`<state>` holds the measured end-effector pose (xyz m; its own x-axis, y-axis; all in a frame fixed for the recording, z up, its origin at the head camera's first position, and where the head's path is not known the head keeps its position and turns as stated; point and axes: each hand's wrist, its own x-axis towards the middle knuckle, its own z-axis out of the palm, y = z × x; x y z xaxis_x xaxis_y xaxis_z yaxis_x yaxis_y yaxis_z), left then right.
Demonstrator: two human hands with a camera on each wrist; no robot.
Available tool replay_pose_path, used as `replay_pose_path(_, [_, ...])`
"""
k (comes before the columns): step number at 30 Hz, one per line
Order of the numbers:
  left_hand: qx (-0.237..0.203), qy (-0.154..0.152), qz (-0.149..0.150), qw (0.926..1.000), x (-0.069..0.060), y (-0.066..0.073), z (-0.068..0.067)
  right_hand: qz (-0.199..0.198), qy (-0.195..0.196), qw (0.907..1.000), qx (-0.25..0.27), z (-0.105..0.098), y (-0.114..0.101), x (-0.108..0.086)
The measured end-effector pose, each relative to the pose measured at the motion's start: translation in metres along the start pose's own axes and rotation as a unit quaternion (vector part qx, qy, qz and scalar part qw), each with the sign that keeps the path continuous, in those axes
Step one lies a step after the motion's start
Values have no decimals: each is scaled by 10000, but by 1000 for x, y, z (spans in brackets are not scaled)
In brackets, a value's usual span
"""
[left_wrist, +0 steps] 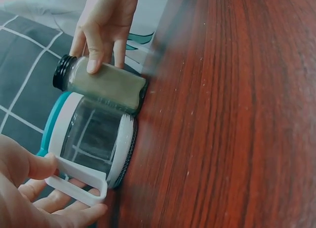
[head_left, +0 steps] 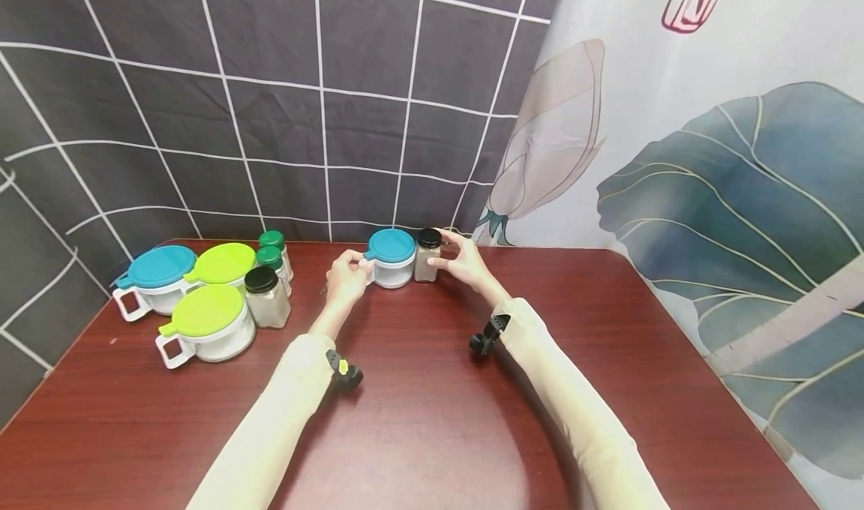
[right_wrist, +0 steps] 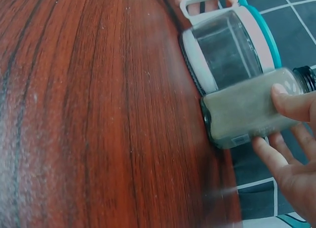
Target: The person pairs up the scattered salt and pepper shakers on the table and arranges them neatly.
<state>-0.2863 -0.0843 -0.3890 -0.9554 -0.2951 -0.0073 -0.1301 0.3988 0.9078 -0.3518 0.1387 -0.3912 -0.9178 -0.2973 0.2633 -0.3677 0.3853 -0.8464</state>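
A round, clear-walled canister with a blue lid (head_left: 392, 270) stands just right of the left hand (head_left: 347, 276), whose thumb and fingers pinch its white loop handle (left_wrist: 84, 171), likely the surest hold on a stiff, fairly light body. Beside it, a smaller squarish clear jar with a black lid (head_left: 426, 265), probably heavier, slippery and breakable, sits between the right hand's (head_left: 470, 264) gripping thumb and fingers, best held mid-body.

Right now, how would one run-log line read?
left hand: holds handle of blue-lidded jar | right hand: pinches black-capped jar | state: side by side on table
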Motion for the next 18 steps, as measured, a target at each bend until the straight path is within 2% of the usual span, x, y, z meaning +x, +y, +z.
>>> replay_pose_path(10, [-123,-63,61,9999,-3,2,8,110,41,9999,43,-7,2,-7])
replay_pose_path(18, [-117,11,127,9999,-2,3,9,126,24,9999,116,-6,2,-6])
